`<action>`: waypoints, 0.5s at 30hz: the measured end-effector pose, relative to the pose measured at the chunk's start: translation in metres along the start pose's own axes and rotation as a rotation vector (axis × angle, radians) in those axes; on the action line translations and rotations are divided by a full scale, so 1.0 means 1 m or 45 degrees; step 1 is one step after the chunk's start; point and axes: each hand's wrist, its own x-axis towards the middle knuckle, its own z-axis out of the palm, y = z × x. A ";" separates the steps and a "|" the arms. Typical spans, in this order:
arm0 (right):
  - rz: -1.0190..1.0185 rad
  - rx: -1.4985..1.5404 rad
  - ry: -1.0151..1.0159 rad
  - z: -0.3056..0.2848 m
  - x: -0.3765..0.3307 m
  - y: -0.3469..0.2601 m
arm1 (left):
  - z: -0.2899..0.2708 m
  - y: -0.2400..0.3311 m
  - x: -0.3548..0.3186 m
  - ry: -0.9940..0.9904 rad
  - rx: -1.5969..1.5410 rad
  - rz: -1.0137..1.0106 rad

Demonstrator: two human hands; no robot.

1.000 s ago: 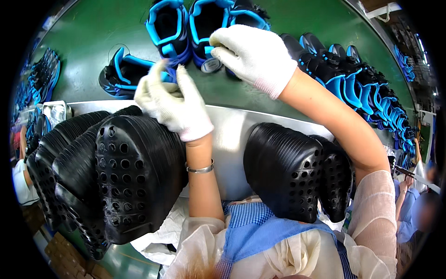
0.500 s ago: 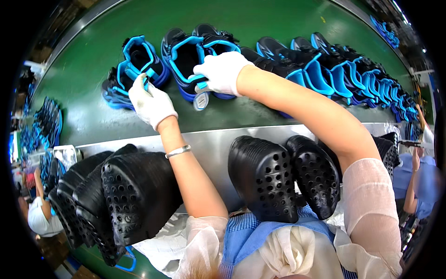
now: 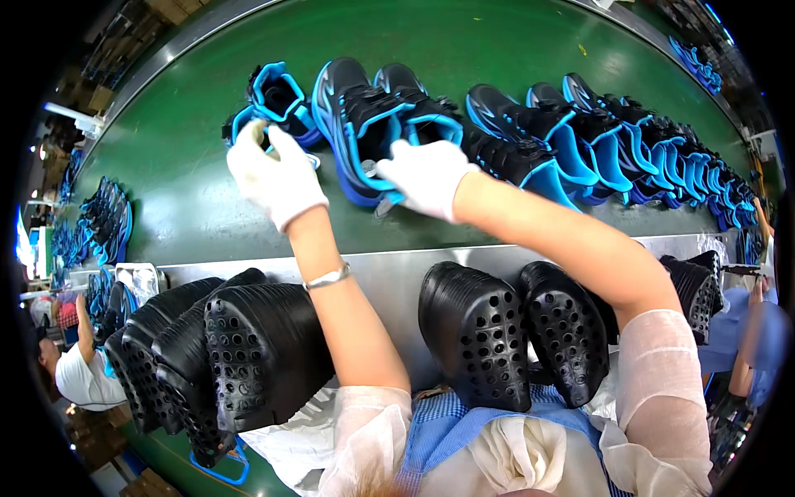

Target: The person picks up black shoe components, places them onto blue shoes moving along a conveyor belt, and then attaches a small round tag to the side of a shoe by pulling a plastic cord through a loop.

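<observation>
Both my hands wear white gloves over a green work surface [image 3: 207, 207]. My left hand [image 3: 277, 178] is closed at the near rim of a black and blue shoe [image 3: 234, 126], hiding much of it. Another shoe [image 3: 277, 91] of the same kind stands against it on the far side. To the right, a shoe [image 3: 352, 116] points its toe away from me. My right hand [image 3: 426, 176] pinches it at the heel, fingertips by the blue collar lining. A small grey tag [image 3: 384, 206] hangs below that heel. Its neighbour [image 3: 414, 95] is partly covered by my right hand.
A long row of matching shoes [image 3: 613, 137] runs off to the right. Black perforated foot-shaped forms [image 3: 257, 356] stand along the metal near edge [image 3: 377, 273], with more forms [image 3: 476, 340] right of my left arm. People work at both sides, one [image 3: 87, 373] at left.
The whole view has shifted slightly. My right hand has come nearer to me at the shoe's heel, and the tag there is now partly covered. My left hand has edged farther over the left shoe.
</observation>
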 end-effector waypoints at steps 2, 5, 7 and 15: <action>0.009 0.075 0.044 -0.003 -0.001 -0.008 | 0.017 0.002 0.014 -0.077 -0.018 0.116; -0.158 0.059 0.189 -0.008 -0.019 -0.008 | 0.051 -0.038 0.028 -0.532 0.183 -0.081; -0.202 0.058 0.205 -0.038 -0.042 0.001 | 0.057 -0.039 0.025 -0.670 0.360 -0.102; 0.699 -0.267 -0.275 -0.078 -0.138 0.069 | 0.017 -0.042 0.011 -0.763 0.576 -0.026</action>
